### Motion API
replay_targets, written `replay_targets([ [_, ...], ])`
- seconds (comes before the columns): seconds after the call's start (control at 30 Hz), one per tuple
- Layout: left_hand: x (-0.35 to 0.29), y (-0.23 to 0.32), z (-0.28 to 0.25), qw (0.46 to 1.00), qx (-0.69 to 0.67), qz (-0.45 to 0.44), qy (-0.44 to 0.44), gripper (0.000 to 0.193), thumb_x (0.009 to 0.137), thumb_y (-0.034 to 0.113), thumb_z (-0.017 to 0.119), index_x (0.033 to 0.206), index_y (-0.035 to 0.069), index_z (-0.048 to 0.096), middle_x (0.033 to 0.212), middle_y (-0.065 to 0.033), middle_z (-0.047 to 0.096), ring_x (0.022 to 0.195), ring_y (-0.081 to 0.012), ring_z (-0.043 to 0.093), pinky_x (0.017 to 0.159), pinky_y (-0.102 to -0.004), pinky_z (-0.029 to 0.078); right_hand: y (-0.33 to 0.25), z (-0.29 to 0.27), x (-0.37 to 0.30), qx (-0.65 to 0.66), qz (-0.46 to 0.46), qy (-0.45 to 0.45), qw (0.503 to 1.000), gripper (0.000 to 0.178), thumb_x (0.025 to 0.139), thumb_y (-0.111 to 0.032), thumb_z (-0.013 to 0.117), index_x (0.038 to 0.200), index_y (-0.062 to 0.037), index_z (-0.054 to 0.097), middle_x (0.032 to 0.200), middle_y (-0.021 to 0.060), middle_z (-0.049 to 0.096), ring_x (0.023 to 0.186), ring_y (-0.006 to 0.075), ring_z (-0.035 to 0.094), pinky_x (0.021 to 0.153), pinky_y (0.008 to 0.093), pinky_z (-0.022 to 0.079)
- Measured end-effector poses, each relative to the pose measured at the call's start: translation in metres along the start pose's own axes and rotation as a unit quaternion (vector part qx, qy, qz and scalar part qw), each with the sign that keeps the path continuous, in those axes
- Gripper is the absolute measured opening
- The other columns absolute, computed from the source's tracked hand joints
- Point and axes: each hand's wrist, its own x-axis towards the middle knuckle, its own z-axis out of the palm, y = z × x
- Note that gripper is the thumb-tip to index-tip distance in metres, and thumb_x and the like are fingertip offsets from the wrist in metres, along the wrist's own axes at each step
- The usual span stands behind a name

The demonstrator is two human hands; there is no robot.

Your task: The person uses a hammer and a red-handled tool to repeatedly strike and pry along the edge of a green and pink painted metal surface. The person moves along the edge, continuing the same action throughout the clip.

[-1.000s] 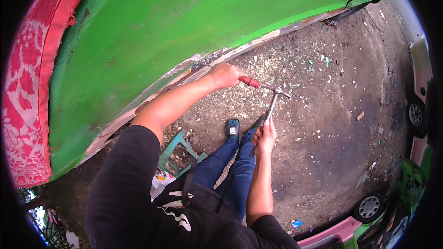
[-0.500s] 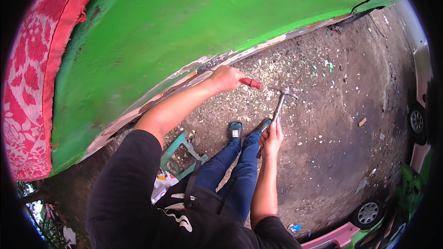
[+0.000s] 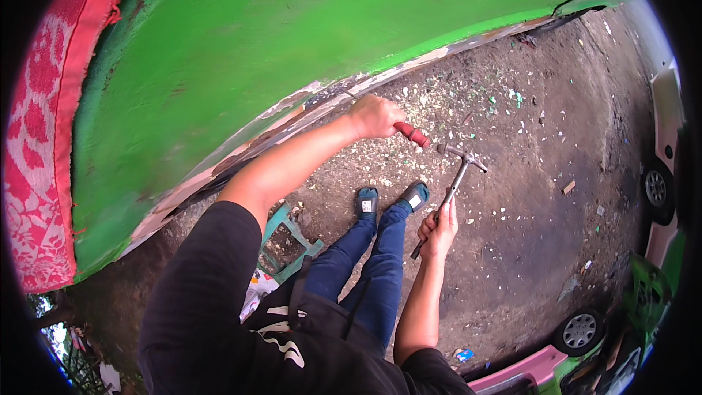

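Stretched out toward the green car body (image 3: 241, 44), my left hand (image 3: 376, 115) is closed round a red-handled screwdriver (image 3: 414, 134). Its thin metal shaft points at the body's lower edge (image 3: 322, 95), where paint and filler are chipped and bare patches show. I cannot make out the exact tip. My right hand (image 3: 439, 230) grips a metal hammer (image 3: 455, 186) by its dark lower handle. The hammer's face sits just off the butt of the red handle, with a small gap between them.
Pale and green chips (image 3: 431, 106) litter the dirt ground under the edge. A green plastic stool (image 3: 281, 245) stands beside my legs (image 3: 351, 260). Red patterned cloth (image 3: 44, 168) hangs at the far left. Pink and green car parts with wheels (image 3: 580, 331) line the right side.
Both hands have moved slightly right, with the screwdriver's butt now tilted lower. The hammer has shifted right and a little nearer to me. The view has turned slightly.
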Motion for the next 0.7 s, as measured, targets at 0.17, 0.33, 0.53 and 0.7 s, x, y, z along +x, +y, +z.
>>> replay_targets([
  [0.17,0.017,-0.002,-0.001,0.999,-0.004,0.029,-0.031,0.006,0.073,0.023,0.061,0.068,0.018,0.061,0.071,-0.0006,0.065,0.066,-0.0231,0.067,0.056,-0.0381,0.054,-0.004,-0.009,0.002,-0.013,0.004,0.018,1.000,0.043,0.103,-0.028,0.045,0.145,-0.0219,0.039,0.055,-0.0056,0.029,0.040,0.0043,0.026,0.035,0.0214,0.021],
  [0.33,0.025,-0.003,0.001,0.999,0.009,0.024,-0.034,0.005,0.073,0.023,0.061,0.070,0.019,0.062,0.072,0.0008,0.066,0.067,-0.0220,0.067,0.056,-0.0381,0.053,-0.006,-0.011,0.005,0.002,0.006,0.013,1.000,0.044,0.103,-0.028,0.046,0.145,-0.0196,0.038,0.056,-0.0057,0.030,0.040,0.0038,0.026,0.034,0.0209,0.022],
  [0.53,0.023,-0.005,0.002,0.998,-0.006,0.031,-0.051,0.006,0.071,0.021,0.064,0.068,0.018,0.060,0.066,-0.0009,0.062,0.063,-0.0226,0.065,0.052,-0.0381,0.051,-0.011,-0.012,0.010,-0.017,0.008,0.012,1.000,0.042,0.104,-0.029,0.044,0.145,-0.0224,0.040,0.056,-0.0056,0.029,0.040,0.0043,0.026,0.035,0.0211,0.021],
  [0.7,0.022,-0.005,0.003,0.999,-0.010,0.039,-0.018,0.006,0.071,0.020,0.064,0.068,0.017,0.060,0.066,-0.0011,0.062,0.062,-0.0227,0.065,0.053,-0.0381,0.051,-0.018,0.000,0.008,-0.002,-0.032,0.041,0.999,0.046,0.103,-0.026,0.046,0.147,-0.0170,0.036,0.057,-0.0062,0.031,0.041,0.0029,0.028,0.034,0.0199,0.024],
])
